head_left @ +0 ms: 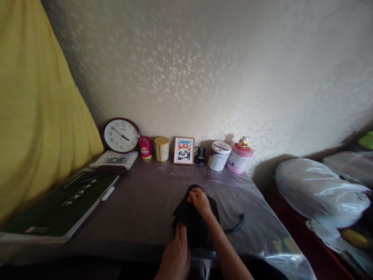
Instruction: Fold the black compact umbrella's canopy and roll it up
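A black folding umbrella (190, 221), as its loose, pointed cloth folds suggest, lies near the front edge of the table. My left hand (177, 249) is at its lower left edge, fingers together and pressed against the cloth; the thumb is hidden. Higher up, my right hand (199, 202) has its curled fingers closed on the top of the cloth. A dark strap (236, 223) curves out over the table to the right of it. My right forearm covers part of the umbrella's right side.
Along the wall stand a round clock (121, 135), a pink tin (145, 147), a yellow-lidded can (161, 149), a framed panda picture (184, 151), a black device (200, 155) and two tubs (219, 156). A green book (67, 202) lies left; plastic bags (317, 190) sit right.
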The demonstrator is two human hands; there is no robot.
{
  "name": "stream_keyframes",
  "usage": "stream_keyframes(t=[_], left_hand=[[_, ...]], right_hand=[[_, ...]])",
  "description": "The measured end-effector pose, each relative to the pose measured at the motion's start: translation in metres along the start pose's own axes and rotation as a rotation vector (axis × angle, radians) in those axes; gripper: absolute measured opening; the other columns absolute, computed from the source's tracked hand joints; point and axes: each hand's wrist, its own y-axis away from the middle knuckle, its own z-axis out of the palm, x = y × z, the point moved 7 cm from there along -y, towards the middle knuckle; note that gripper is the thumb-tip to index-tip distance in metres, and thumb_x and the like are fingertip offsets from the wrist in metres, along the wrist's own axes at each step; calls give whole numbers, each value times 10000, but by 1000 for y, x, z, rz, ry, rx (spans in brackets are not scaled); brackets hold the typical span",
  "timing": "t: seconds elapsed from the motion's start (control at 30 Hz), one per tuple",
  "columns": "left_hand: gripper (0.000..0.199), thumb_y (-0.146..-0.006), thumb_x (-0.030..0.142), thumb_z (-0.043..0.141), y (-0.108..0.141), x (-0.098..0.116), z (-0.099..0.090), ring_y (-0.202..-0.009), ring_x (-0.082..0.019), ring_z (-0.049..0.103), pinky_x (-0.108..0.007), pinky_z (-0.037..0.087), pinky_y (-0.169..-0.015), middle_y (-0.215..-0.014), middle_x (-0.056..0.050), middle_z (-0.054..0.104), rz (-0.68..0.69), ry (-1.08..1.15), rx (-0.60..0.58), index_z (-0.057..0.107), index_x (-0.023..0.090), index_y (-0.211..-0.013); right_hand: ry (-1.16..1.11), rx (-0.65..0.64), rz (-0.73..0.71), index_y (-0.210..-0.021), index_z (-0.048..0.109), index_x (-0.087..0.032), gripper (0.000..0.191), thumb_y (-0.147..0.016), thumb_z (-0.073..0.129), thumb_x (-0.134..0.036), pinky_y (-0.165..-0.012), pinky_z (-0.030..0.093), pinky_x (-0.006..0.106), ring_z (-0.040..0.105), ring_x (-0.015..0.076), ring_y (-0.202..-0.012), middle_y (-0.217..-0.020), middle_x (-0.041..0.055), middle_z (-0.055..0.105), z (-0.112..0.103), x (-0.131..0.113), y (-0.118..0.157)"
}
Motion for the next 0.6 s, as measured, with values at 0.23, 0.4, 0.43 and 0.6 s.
stream_keyframes(t=[0.23,0.4,0.43,0.6], left_hand=[[426,-808,262,448,14,-17,-19,-1168,-265,487,-351,455,-911,-1344,-165,431,184,-113,379,463,145,-1218],[524,-738,206,492,6,13,-29,-1221,-292,418,-475,360,-995,-1354,-119,431,291,-176,351,443,213,-1259],[602,-715,177,493,2,15,-25,-1250,-297,380,-480,346,-1005,-1382,-127,393,276,-178,323,387,206,-1307],[739,-672,85,434,-15,3,8,-1325,-290,242,-437,326,-1029,-1463,-156,226,192,-158,223,236,133,-1383]], right_hand=[[226,-37,-93,-945,573,-203,181,-828,435,-205,-674,421,213,649,136,-748,-780,0,710,1,-22,15],[308,-31,-152,-968,601,-196,222,-834,427,-166,-692,422,219,643,149,-798,-838,20,703,4,-31,21],[303,-44,-173,-965,611,-205,228,-835,427,-164,-696,426,217,640,146,-799,-842,16,701,5,-33,23],[156,-220,-441,-919,659,-251,235,-885,427,-260,-773,449,228,610,136,-848,-873,-9,697,4,-50,54]])
